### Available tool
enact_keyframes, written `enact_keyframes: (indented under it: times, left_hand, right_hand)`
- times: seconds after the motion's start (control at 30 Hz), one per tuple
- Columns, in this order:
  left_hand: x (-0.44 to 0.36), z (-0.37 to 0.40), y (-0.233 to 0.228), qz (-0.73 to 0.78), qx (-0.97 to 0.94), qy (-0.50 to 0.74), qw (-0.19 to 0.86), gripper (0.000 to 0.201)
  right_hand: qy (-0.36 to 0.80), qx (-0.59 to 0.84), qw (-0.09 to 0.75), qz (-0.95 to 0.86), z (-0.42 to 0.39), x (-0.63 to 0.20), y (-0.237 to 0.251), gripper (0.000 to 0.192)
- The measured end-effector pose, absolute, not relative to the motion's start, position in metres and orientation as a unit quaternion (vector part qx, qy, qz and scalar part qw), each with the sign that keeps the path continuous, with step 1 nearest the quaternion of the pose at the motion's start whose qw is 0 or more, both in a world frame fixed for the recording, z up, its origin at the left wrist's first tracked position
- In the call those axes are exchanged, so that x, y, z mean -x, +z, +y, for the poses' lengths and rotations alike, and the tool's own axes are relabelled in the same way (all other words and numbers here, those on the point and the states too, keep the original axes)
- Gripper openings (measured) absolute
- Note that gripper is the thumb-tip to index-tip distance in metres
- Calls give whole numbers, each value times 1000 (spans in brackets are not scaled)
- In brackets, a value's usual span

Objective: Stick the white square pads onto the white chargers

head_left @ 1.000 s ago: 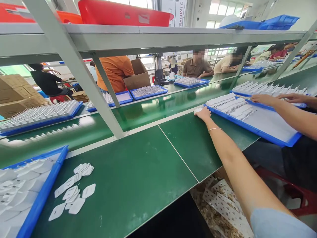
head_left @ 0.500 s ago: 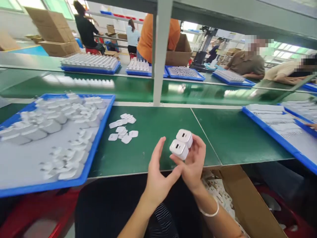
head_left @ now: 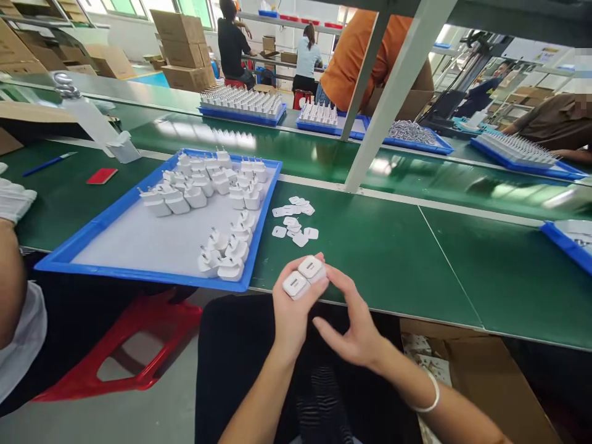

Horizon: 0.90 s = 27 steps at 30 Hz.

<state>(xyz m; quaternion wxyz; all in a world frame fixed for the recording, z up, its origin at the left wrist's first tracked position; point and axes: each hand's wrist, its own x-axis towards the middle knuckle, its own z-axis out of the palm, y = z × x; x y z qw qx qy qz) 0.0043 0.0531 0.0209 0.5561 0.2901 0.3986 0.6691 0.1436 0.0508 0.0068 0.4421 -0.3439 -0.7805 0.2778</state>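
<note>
Two white charger plugs [head_left: 311,267] lie side by side in my left hand [head_left: 295,308], their port faces turned up. The fingers and thumb of that hand are wrapped round them. My right hand [head_left: 354,317] is just to the right, thumb and fingers apart, its fingertips close by the plugs. Beyond my hands a loose group of small white flat pieces [head_left: 300,237] lies on the green bench. To the left, a blue tray [head_left: 115,234] holds many more white plugs [head_left: 197,196], pins mostly upward.
A co-worker's gloved hand [head_left: 16,197] is at the far left, near a blue pen [head_left: 49,164] and a red card [head_left: 102,176]. A slanting metal post [head_left: 393,98] rises behind the bench. At lower right stands an open carton [head_left: 494,382]; a red stool [head_left: 129,351] is at lower left.
The two plugs have passed from my right hand to my left hand. My right hand has opened beside them. The view has swung left, bringing a co-worker's gloved hand into sight.
</note>
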Motion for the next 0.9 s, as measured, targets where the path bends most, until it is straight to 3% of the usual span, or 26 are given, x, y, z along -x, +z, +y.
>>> enact_keyframes:
  times: [0.1, 0.13, 0.27, 0.47, 0.7, 0.9]
  left_hand:
    - [11, 60, 15, 407, -275, 681, 544, 39]
    - [15, 61, 14, 405, -279, 682, 542, 40]
    - [23, 61, 14, 415, -297, 676, 531, 42]
    - [23, 61, 12, 434, -360, 642, 519, 39]
    - [22, 65, 16, 450, -378, 625, 514, 40]
    - [26, 69, 12, 445, -393, 631, 499, 42]
  right_hand:
    - [356, 364, 352, -785, 108, -154, 32, 29]
    - [356, 408, 326, -775, 132, -155, 37, 26]
    - [357, 474, 260, -762, 212, -149, 39, 38]
    - [347, 506, 189, -767, 241, -130, 34, 18]
    - [356, 513, 216, -751, 232, -122, 36, 27]
    - [456, 454, 271, -715, 208, -132, 56, 18]
